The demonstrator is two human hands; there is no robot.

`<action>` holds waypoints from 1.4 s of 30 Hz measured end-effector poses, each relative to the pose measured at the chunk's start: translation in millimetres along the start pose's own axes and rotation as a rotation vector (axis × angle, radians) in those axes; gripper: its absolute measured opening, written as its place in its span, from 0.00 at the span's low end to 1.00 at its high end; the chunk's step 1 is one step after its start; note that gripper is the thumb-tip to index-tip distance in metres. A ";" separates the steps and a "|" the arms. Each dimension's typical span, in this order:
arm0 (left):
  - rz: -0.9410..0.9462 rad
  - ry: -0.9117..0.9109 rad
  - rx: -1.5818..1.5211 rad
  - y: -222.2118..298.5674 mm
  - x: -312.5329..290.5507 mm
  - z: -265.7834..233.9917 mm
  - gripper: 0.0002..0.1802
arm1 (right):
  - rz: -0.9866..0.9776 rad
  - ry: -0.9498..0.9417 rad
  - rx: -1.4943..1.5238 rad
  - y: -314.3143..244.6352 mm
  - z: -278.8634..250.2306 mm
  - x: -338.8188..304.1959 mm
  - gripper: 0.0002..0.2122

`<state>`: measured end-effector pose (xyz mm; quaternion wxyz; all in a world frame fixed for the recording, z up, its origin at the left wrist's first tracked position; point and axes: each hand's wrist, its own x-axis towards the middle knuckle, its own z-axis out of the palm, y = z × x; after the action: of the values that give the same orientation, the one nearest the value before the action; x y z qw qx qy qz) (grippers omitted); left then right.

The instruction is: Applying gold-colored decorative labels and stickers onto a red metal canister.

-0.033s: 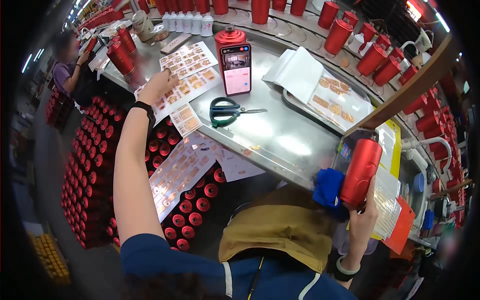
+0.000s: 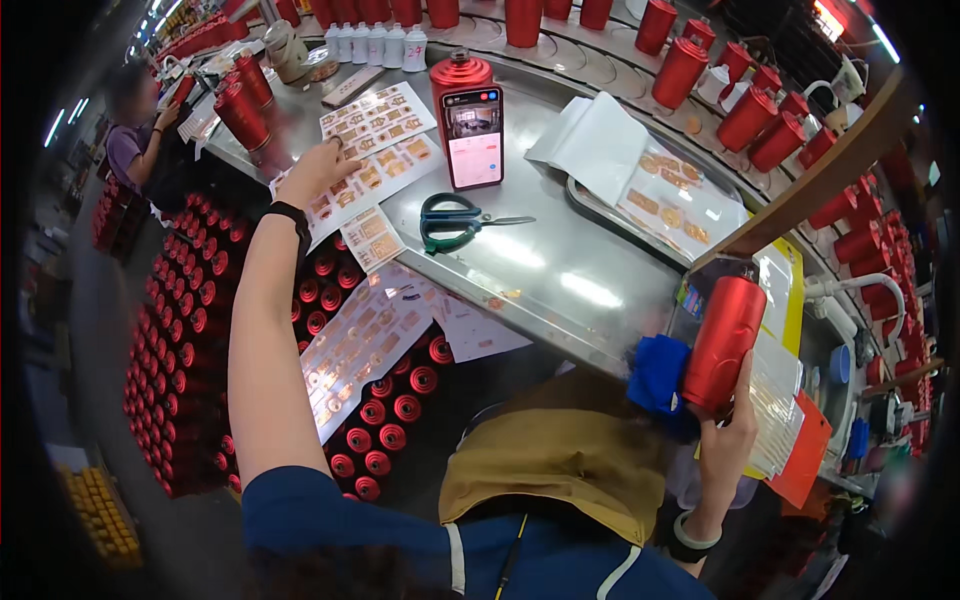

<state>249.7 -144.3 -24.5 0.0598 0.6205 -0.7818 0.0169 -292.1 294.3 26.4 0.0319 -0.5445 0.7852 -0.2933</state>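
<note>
My left hand reaches onto white sheets of gold stickers at the table's left edge. Its fingers are bent and slightly apart, touching the upper sheets, with nothing visible in them. A smaller sticker piece overhangs the edge nearby. On the right, my right hand is closed around the lower end of a shiny red bottle, which lies tilted beside a crumpled blue cloth. Dark-green-handled scissors lie between my hands. Behind them a phone leans upright against another red bottle.
A tray with sticker sheets sits at the back right, beside a slanting wooden bar. Below the left edge are stacks of red bottles and a hanging sticker sheet. A conveyor with red bottles curves behind. Another person works far left.
The fingers of my left hand have shifted slightly over the sticker sheets. My right hand and the red bottle have hardly moved.
</note>
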 end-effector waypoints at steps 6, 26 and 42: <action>0.238 0.026 0.195 -9.5 13.3 12.2 0.16 | 0.045 -0.022 0.060 -8.1 -0.2 0.6 0.45; 0.110 0.320 -0.122 -16.1 -1.3 -7.1 0.14 | 0.006 -0.008 0.086 -7.7 -0.7 1.6 0.42; -0.072 0.096 -0.212 -8.7 23.0 21.9 0.16 | 0.157 -0.047 0.096 -14.1 -1.7 1.7 0.42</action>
<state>251.4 -170.7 -44.0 0.1628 0.6368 -0.7527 -0.0383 -281.7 290.2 35.2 0.0990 -0.4860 0.8095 -0.3143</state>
